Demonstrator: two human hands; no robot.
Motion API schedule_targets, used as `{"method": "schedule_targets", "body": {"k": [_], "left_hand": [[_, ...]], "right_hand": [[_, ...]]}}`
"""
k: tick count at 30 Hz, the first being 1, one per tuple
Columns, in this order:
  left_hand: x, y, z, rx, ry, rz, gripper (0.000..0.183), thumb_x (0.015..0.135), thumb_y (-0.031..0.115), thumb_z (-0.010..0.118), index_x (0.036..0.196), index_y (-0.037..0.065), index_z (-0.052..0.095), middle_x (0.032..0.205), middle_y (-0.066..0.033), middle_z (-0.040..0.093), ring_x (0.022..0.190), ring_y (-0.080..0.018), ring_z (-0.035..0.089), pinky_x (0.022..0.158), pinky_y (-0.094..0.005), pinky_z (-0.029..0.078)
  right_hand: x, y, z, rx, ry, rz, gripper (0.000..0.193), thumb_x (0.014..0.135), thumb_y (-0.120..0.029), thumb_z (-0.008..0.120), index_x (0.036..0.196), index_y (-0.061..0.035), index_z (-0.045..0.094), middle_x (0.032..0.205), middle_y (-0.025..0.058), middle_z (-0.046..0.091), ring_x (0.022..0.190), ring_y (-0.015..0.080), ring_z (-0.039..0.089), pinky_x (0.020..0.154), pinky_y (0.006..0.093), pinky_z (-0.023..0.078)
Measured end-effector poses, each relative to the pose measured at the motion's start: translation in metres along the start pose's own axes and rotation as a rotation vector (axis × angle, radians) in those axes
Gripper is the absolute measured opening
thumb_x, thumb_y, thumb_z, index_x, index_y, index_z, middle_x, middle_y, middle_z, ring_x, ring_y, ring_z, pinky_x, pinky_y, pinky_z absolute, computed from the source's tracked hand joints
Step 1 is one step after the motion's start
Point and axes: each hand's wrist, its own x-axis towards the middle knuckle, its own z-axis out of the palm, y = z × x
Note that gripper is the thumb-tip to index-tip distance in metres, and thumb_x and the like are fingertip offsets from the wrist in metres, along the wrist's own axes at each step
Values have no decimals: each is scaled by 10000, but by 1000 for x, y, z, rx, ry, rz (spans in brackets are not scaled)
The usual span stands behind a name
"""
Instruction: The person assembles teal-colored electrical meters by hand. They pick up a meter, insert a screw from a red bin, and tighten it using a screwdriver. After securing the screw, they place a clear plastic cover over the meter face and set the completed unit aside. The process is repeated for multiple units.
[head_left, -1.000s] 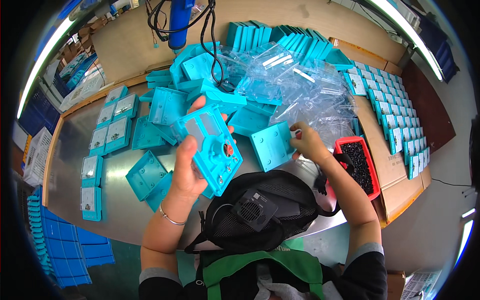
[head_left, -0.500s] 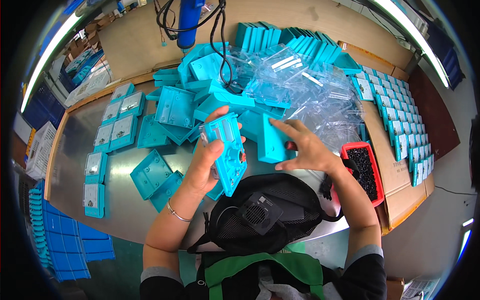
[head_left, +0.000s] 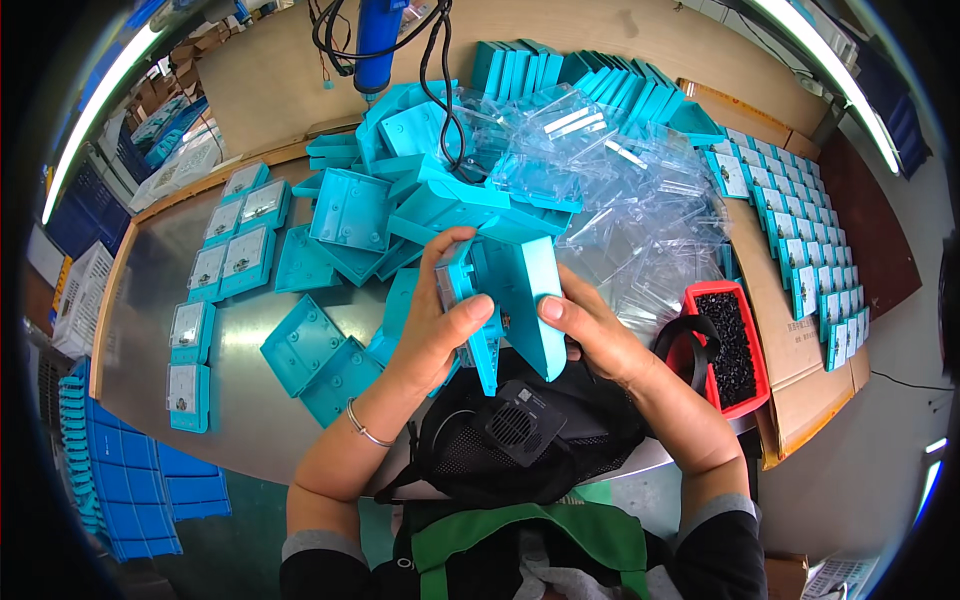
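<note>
My left hand [head_left: 428, 335] grips a turquoise plastic housing [head_left: 487, 362] fitted with small inner parts, its thumb pressed along the near face. In my right hand [head_left: 603, 338] is a turquoise box-shaped cover [head_left: 541, 335], pinched between thumb and fingers. Both pieces stand upright side by side above the near edge of the bench, their inner faces turned toward each other in a narrow V. Whether they touch at the far edge I cannot tell. Some fingers of both hands are hidden behind the pieces.
Loose turquoise covers [head_left: 350, 212] and clear plastic covers [head_left: 640, 220] are heaped beyond my hands. A red bin of black screws [head_left: 727, 350] stands at right, beside rows of assembled units [head_left: 800, 230]. More units [head_left: 188, 335] lie left. A blue electric screwdriver [head_left: 376, 50] hangs above; a black mesh bag [head_left: 460, 440] sits nearest me.
My right hand has brought the cover left and turned it on edge, close against the housing. My left hand has turned the housing more edge-on.
</note>
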Motion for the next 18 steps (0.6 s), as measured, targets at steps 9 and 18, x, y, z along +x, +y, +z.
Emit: {"method": "schedule_targets", "body": {"k": [9, 18], "left_hand": [[-1, -4, -1, 147, -42, 58, 864, 701, 370, 793, 1363, 126, 295, 1251, -103, 405, 1127, -220, 459, 915, -365, 427], [-13, -4, 16, 377, -40, 239, 1029, 648, 403, 832, 1398, 96, 198, 1301, -147, 314, 1200, -272, 403, 966, -410, 400]], "right_hand": [[-4, 2, -4, 107, -104, -14, 928, 763, -309, 764, 1452, 15, 233, 1233, 141, 510, 1068, 152, 494, 910, 292, 387], [4, 23, 4, -78, -78, -229, 1039, 653, -294, 855, 1452, -18, 250, 1423, 175, 396, 1292, 261, 408, 1069, 359, 303]]}}
